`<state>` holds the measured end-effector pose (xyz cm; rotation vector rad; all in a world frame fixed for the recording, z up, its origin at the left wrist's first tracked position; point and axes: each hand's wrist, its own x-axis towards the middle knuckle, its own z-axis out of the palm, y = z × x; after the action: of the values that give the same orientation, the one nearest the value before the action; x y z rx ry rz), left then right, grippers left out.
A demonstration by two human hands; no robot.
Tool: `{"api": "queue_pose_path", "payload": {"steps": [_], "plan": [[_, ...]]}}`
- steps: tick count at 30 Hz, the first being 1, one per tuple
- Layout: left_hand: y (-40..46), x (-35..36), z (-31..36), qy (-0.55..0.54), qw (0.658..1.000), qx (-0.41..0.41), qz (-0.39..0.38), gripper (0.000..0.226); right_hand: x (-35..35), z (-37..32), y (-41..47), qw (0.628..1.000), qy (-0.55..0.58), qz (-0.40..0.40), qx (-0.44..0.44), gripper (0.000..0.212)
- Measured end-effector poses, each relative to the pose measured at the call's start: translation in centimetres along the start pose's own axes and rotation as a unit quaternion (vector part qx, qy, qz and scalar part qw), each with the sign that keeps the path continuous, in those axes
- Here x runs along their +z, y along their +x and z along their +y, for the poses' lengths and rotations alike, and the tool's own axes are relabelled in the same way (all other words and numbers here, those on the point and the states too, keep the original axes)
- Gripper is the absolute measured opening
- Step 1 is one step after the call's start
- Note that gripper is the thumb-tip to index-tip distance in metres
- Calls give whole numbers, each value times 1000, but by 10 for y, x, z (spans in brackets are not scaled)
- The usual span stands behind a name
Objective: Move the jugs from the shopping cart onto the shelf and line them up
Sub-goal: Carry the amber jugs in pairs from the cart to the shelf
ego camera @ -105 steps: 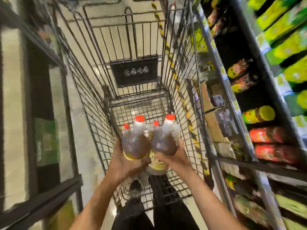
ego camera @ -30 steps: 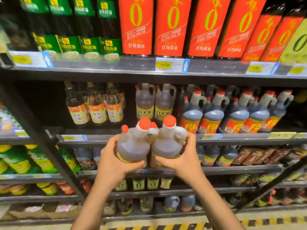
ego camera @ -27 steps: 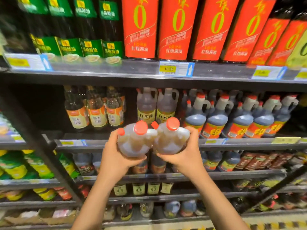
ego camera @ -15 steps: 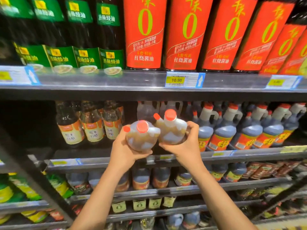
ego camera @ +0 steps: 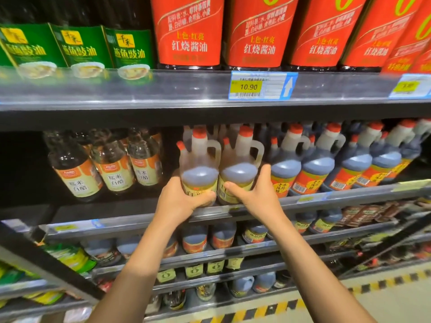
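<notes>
Two translucent plastic jugs with orange caps and loop handles stood upright and side by side at the front edge of the middle metal shelf (ego camera: 140, 220), their sides touching. The left jug (ego camera: 199, 169) and the right jug (ego camera: 240, 169) each held brownish liquid to about shoulder height and carried a yellowish label low on the body. The person's left hand (ego camera: 179, 201) wrapped the base of the left jug, thumb across the label and fingers curled round its far side. The right hand (ego camera: 254, 194) grasped the right jug the same way, thumb lying over the label, fingers bent round its right flank.

Just to the right, touching or nearly so, ran a row of darker jugs with orange labels (ego camera: 319, 169). To the left, a little apart, stood small clear bottles with orange-and-cream labels (ego camera: 112, 169). On the shelf above sat tall red-labelled bottles (ego camera: 189, 31) and green-labelled ones (ego camera: 81, 47), with a price tag reading 10.90 (ego camera: 261, 86) on the rail beneath them.
</notes>
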<state>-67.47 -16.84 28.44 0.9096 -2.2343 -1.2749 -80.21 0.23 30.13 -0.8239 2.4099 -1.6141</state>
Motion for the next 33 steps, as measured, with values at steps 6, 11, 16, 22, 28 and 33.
{"api": "queue_pose_path", "payload": {"steps": [6, 11, 16, 22, 28, 33], "plan": [[-19, 1, -4, 85, 995, 58, 16, 67, 14, 22, -27, 992, -96, 65, -42, 101], [-31, -1, -11, 88, 990, 89, 62, 68, 24, 23, -33, 981, -150, 105, -65, 107], [-30, 2, -9, 116, 986, 80, 91, 71, 33, 17, -29, 975, -156, 150, -49, 108], [-27, 8, -8, 148, 980, 68, 111, 68, 31, 21, -28, 972, -170, 152, -50, 106], [-27, 12, -7, 163, 977, 75, 118, 61, 23, 27, -29, 973, -179, 140, -51, 107], [-27, 14, -12, 168, 975, 81, 124, 60, 23, 31, -27, 977, -160, 134, -45, 103]]}}
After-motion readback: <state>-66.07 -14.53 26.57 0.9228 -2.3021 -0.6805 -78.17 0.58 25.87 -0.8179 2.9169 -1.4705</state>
